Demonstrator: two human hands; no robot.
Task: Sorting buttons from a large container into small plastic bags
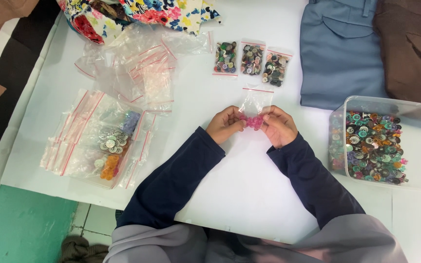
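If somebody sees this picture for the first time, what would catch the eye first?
Probably the two hands at the centre, left hand and right hand, holding a small clear bag with pink buttons between them. Next, the clear tub of mixed coloured buttons at the right, and three filled button bags in a row above the hands.

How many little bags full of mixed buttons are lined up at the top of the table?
3, side by side on the white table: left small clear zip bag of mixed buttons, middle, right. Other bags lie apart.
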